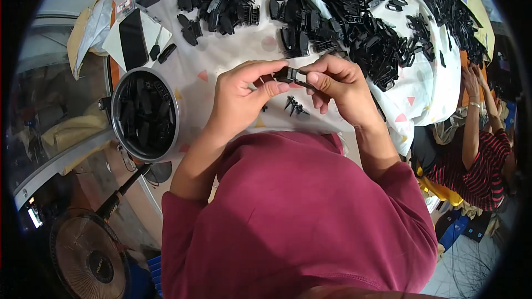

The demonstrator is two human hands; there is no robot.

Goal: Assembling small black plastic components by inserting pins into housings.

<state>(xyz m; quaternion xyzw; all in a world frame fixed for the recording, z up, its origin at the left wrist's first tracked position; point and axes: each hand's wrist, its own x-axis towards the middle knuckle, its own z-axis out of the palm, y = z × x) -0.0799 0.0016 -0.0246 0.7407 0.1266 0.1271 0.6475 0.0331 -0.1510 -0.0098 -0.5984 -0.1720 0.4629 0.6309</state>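
Above the near edge of the table, my left hand (244, 89) and my right hand (342, 86) meet over a small black plastic part (292, 75). The left thumb and forefinger pinch one end of it; the right thumb and fingers grip the other end. A pale or shiny opening shows in its middle, but its exact kind is not clear. Just below the hands, a few small black pronged pieces (296, 106) lie on the cloth. To the left stands a round metal pot (176, 112) filled with similar black plastic parts (145, 112).
Piles of black plastic parts (221, 4) cover the far side of the patterned white tablecloth (194, 66). A dark phone (133, 40) lies at the left. A fan (100, 266) stands lower left. At the right, a co-worker in a striped shirt (471, 171) reaches toward the table.
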